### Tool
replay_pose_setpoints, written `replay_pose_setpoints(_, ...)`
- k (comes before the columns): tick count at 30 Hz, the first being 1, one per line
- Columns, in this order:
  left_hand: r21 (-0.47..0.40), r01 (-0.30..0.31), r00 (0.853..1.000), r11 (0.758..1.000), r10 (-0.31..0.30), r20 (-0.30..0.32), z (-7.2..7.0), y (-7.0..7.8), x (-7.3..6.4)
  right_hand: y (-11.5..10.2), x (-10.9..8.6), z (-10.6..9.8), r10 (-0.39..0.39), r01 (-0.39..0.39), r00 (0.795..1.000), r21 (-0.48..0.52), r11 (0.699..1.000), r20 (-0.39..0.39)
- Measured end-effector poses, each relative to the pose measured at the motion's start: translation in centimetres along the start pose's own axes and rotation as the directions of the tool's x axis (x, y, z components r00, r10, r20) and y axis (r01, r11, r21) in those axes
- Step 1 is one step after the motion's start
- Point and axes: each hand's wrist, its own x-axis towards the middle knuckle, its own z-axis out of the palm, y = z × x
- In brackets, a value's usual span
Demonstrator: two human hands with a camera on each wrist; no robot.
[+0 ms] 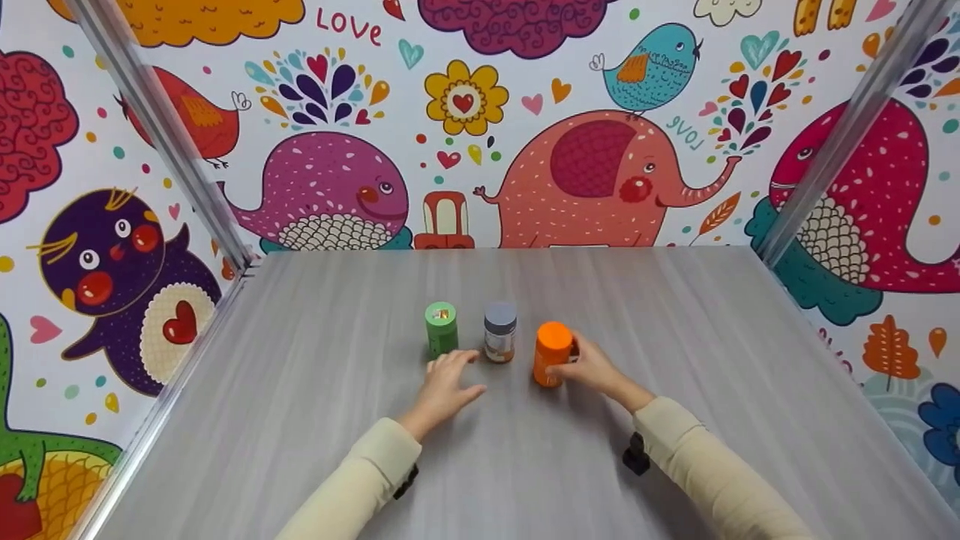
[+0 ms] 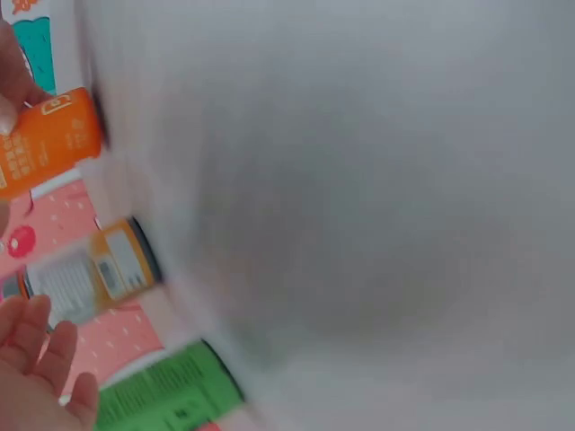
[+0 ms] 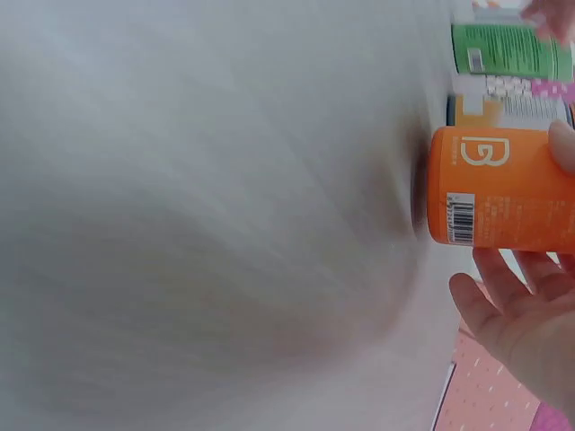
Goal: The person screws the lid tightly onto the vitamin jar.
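Note:
My right hand (image 1: 600, 371) holds an orange bottle (image 1: 552, 352) with an orange lid, thumb on the near side and fingers behind it. In the right wrist view a barcode and white print show on the orange bottle (image 3: 503, 193), its base close to the table. To its left stands a grey-capped bottle (image 1: 499, 341) with a white and amber label. A green bottle (image 1: 442, 337) stands upright further left. Held just in front of these two, my left hand (image 1: 444, 391) has its fingers extended and thumb apart, with nothing in its grasp.
All three bottles are in the middle of a grey wood-grain table (image 1: 337, 315). Metal posts (image 1: 161, 135) rise at both back corners. Behind and along the sides stand panels (image 1: 465, 172) printed with cartoon animals.

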Motion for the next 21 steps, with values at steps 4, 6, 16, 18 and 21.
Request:
replay_pose_setpoints(4, 0.006, 0.027, 0.999, 1.000, -0.027, -0.038, -0.9, -1.2, -0.5, 0.3, 1.3, -0.4, 0.048, -0.047, 0.998, 0.016, 0.999, -0.051)
replay_pose_setpoints(6, 0.008, 0.047, 0.997, 0.999, -0.047, -0.061, -1.3, -1.7, -0.7, 0.6, 1.6, -0.7, 0.066, -0.064, 0.994, 0.023, 0.998, -0.085)
replay_pose_setpoints(16, 0.043, 0.138, 0.981, 0.989, -0.131, -0.143, -2.4, -4.0, -1.8, 1.8, 2.1, -1.0, 0.056, -0.050, 0.986, 0.041, 0.998, -0.154)
replay_pose_setpoints(18, 0.045, 0.166, 0.977, 0.985, -0.157, -0.147, -2.6, -4.3, -1.8, 1.7, 2.0, -1.0, 0.060, -0.054, 0.988, 0.041, 0.998, -0.144)
replay_pose_setpoints(21, 0.053, 0.207, 0.967, 0.977, -0.196, -0.160, -3.1, -4.5, -1.8, 1.5, 1.8, -1.2, 0.057, -0.055, 0.994, 0.021, 0.998, -0.097)
